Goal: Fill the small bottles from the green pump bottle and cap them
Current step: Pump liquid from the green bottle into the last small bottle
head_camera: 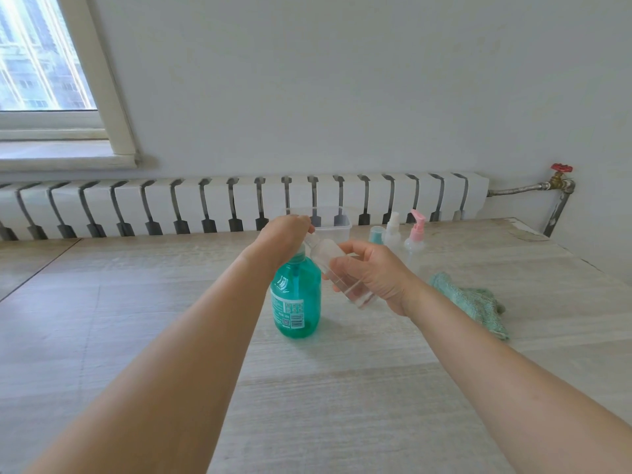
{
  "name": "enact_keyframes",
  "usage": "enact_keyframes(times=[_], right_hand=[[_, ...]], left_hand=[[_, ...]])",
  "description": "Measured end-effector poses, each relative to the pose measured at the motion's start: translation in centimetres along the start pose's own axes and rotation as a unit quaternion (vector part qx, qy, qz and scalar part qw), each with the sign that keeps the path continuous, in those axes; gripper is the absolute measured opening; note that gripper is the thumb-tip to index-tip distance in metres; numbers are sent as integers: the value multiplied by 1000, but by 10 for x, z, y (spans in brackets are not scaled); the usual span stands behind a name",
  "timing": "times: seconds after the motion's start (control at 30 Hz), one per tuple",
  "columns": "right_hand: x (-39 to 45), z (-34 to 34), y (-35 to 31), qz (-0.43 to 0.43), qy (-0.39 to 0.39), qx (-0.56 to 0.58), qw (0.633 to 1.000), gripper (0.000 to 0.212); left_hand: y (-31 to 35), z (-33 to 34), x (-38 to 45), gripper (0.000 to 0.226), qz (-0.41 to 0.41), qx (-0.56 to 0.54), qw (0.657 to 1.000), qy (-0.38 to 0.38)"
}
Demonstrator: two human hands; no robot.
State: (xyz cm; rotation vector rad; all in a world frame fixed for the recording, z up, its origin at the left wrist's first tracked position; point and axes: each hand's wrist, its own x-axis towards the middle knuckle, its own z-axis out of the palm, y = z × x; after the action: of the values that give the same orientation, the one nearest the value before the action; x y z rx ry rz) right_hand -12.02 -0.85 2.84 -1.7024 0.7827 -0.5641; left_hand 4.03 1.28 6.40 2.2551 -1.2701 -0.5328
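Note:
The green pump bottle (296, 299) stands upright on the table (307, 388) in the middle of the view. My left hand (284, 239) lies on top of its pump head, which it hides. My right hand (371, 273) grips a small clear bottle (333, 265), tilted with its open neck up against the pump's spout under my left hand. A little clear liquid shows at the small bottle's bottom end. Behind, a small bottle with a pink pump top (415, 232), a clear capped small bottle (392, 229) and a teal cap (376, 234) stand on the table.
A clear plastic tub (337, 224) sits behind the hands near the table's far edge. A teal cloth (472, 302) lies crumpled to the right. A white radiator (239, 203) runs along the wall, with a pipe and red valve (561, 176) at the far right.

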Motion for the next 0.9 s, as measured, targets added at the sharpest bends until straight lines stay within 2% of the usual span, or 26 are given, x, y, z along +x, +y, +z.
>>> enact_keyframes(times=[0.13,0.3,0.6,0.9], right_hand=[[-1,0,0,-1,2,1,1000,34],[-5,0,-2,-3,10,-2,1000,36],[-7,-3,-5,-8,19,8,1000,30],[-6,-1,-10,-12,19,2,1000,31]], left_hand=[[-1,0,-3,29,-21,-95,995,11],[0,-2,-5,36,-2,-32,999,38],[0,-13,-13,56,-6,-109,994,5],[-1,-13,-9,50,-12,-115,993,17]])
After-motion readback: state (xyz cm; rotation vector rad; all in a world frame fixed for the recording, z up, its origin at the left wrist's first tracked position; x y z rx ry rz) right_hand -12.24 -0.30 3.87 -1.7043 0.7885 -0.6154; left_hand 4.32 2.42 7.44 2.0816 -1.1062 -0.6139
